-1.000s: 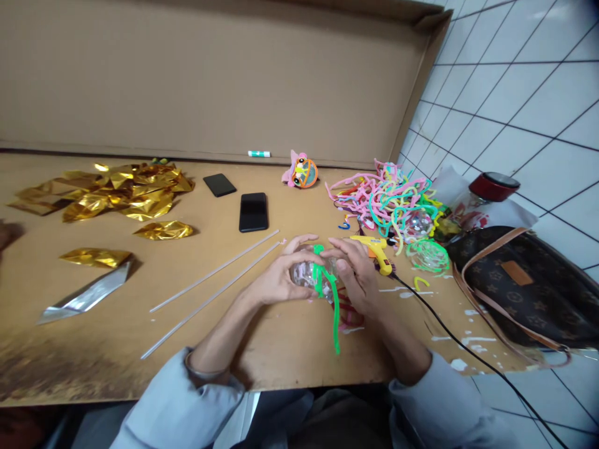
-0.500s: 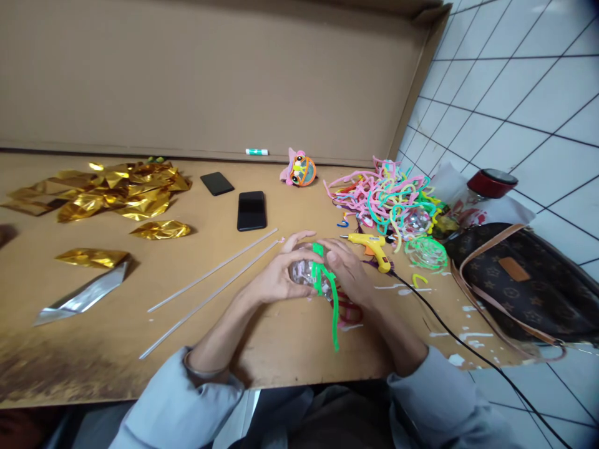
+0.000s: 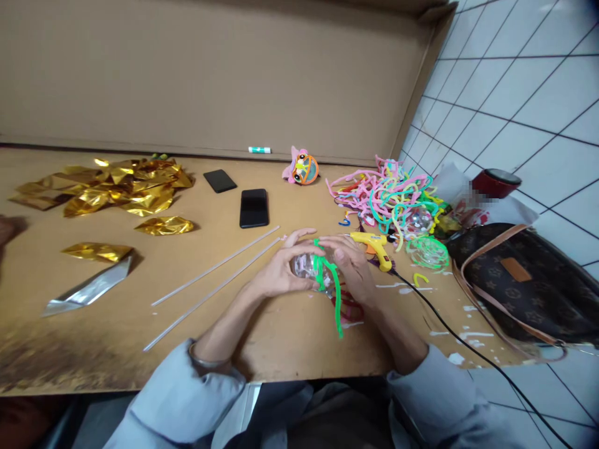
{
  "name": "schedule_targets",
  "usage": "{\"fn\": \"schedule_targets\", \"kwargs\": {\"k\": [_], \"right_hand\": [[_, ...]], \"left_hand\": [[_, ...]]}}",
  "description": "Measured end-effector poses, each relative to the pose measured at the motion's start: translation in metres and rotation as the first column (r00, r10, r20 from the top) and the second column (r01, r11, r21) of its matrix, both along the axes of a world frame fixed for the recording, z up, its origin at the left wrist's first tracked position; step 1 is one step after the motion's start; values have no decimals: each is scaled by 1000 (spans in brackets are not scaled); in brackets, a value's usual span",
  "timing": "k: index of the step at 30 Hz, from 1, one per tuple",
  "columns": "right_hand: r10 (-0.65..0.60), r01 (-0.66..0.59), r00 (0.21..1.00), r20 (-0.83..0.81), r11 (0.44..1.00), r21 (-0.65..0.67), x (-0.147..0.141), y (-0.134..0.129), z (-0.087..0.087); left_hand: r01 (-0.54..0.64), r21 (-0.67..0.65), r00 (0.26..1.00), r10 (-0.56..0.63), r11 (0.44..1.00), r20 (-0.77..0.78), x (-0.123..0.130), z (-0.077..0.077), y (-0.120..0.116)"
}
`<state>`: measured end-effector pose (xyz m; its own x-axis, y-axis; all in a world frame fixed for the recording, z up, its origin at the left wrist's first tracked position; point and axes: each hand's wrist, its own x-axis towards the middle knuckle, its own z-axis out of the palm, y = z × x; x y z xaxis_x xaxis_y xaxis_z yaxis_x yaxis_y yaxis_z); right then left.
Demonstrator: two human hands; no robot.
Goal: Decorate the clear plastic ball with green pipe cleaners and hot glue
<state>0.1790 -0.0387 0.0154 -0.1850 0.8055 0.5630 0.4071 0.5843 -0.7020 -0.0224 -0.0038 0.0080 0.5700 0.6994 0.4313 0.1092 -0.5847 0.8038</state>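
A clear plastic ball (image 3: 304, 267) sits between my two hands near the front of the table. My left hand (image 3: 281, 269) is curved round its left side, thumb below and fingers over the top. On the other side my right hand (image 3: 350, 265) presses against it, fingers across the top. A bright green pipe cleaner (image 3: 337, 299) runs over the ball between the hands, and its loose end hangs toward me. Dark red pipe cleaner loops (image 3: 349, 304) lie partly hidden beneath my right hand. The ball's far side is covered by my fingers.
Right of my hands lies a yellow glue gun (image 3: 374, 244) with a black cord. Beyond are tangled pipe cleaners (image 3: 374, 196) and a brown handbag (image 3: 528, 280). To the left are two thin sticks (image 3: 215, 265), phones (image 3: 254, 209) and gold foil (image 3: 140, 187). Another person's hand (image 3: 7, 229) shows at the left edge.
My hands keep their hold on the ball, with only slight finger movement. The green pipe cleaner's loose end sits slightly higher. The view has shifted a little, and the other person's hand shows more.
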Motion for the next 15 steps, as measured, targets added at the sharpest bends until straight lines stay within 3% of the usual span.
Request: {"fn": "schedule_targets", "kwargs": {"k": [5, 15], "right_hand": [[-31, 32, 999, 28, 999, -35, 1, 0, -2], [-8, 9, 1000, -19, 1000, 25, 0, -2, -1]], "left_hand": [[8, -18, 1000, -8, 1000, 6, 0, -1, -1], [41, -24, 999, -40, 999, 33, 1, -3, -1]]}}
